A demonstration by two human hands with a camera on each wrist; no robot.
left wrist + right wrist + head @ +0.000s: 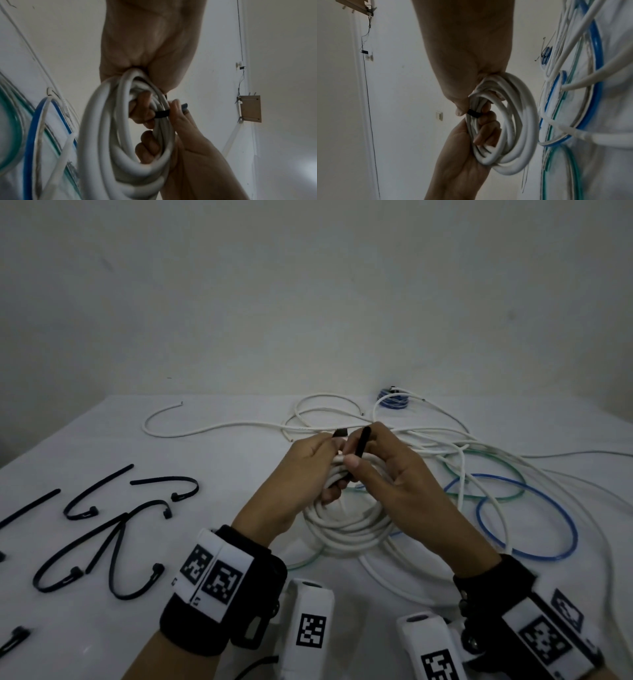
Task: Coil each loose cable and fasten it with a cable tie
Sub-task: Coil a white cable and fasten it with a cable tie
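Observation:
A coil of thick white cable [346, 529] is held up over the white table [219, 474] in the middle of the head view. My left hand [315, 460] grips the coil's top left, fingers curled through the loop [486, 128]. My right hand [376, 460] holds the top right. A black cable tie [362, 445] is wrapped round the coil's strands [161, 114]. The right thumb presses on the tie [473, 113]. The tie's tail sticks up by the right fingers, and its other end shows above the left fingers. How the tie's ends meet is hidden.
Several spare black cable ties [113, 529] lie on the table at the left. Loose white cables [428, 440], a blue loop [527, 518] and a green one [486, 474] sprawl at the right. A small tied blue coil [392, 402] sits at the back edge by the wall.

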